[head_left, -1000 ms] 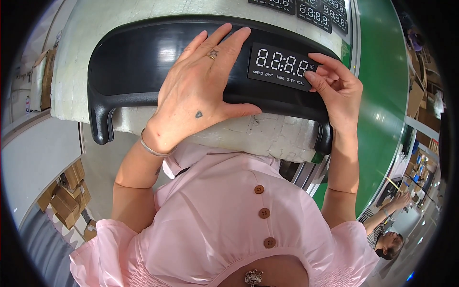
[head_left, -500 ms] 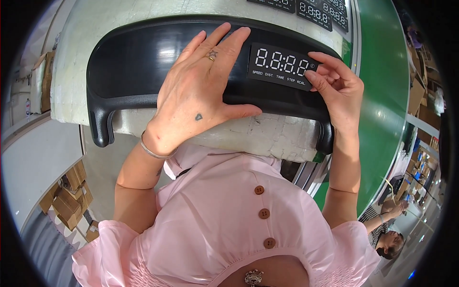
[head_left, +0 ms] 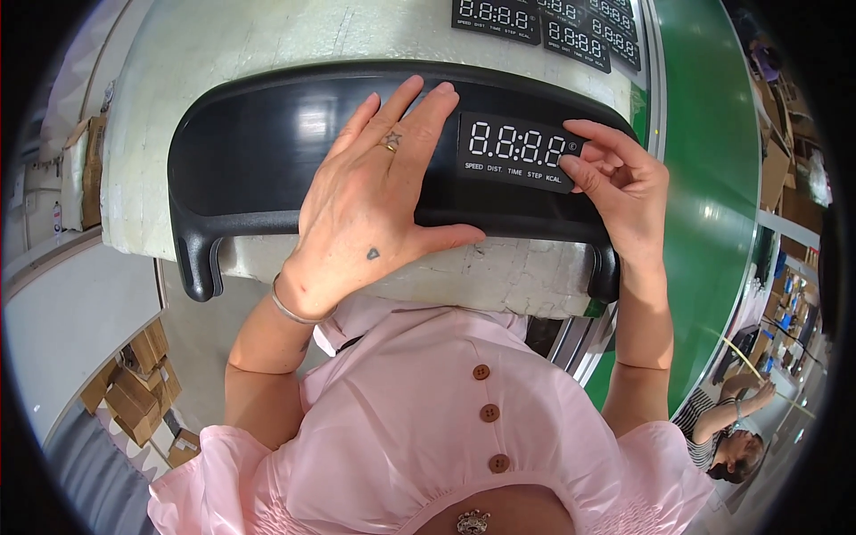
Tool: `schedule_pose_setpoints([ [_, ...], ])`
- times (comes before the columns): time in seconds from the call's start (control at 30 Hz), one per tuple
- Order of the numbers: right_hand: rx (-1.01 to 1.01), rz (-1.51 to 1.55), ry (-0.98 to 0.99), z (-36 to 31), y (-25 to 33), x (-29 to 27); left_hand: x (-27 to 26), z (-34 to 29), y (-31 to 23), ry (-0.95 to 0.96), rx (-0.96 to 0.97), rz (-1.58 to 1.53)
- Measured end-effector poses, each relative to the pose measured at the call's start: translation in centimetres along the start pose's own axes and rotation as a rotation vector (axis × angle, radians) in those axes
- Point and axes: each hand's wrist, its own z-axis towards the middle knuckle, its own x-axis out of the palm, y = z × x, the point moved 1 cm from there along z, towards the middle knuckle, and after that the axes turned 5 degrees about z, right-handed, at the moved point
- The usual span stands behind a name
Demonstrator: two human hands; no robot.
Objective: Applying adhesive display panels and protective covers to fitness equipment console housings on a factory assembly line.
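A long, curved black plastic console cover (head_left: 241, 152) lies across the work surface, its two short legs pointing toward me. My left hand (head_left: 366, 187) rests on its middle, fingers spread, thumb stretched along the near edge. Over the right part of the cover sits a dark rectangular display panel (head_left: 513, 183) with white digit shapes, slightly tilted. My right hand (head_left: 624, 183) pinches the panel's right end between thumb and index finger, the other fingers curled behind. Whether the panel's underside touches the cover everywhere cannot be seen.
More display panels (head_left: 575, 45) lie at the far right of the padded, film-covered work surface (head_left: 312, 36). A green surface (head_left: 704, 205) runs along the right beyond a metal rail. Cardboard boxes (head_left: 134, 392) stand lower left. Another person (head_left: 727, 432) is at the lower right.
The cover, panel and both hands sit slightly lower in the picture, as does the whole scene. Both hands keep the same hold, and the panel stays in place on the cover.
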Motion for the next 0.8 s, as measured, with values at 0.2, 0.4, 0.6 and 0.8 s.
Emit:
schedule_pose_setpoints([
  [0.2,0.020,0.019,-0.002,0.02,0.26,0.06,-0.10,0.07,-0.05,0.008,-0.013,-0.005],
  [0.4,0.047,0.011,-0.006,0.05,0.36,0.03,-0.10,0.23,-0.18,0.021,-0.035,-0.012],
  [0.6,0.086,0.031,-0.012,0.08,0.35,-0.08,-0.06,0.34,-0.31,0.033,-0.045,-0.004],
  [0.8,0.112,0.056,-0.026,0.04,0.26,-0.07,-0.09,0.50,-0.53,0.069,-0.068,0.017],
])
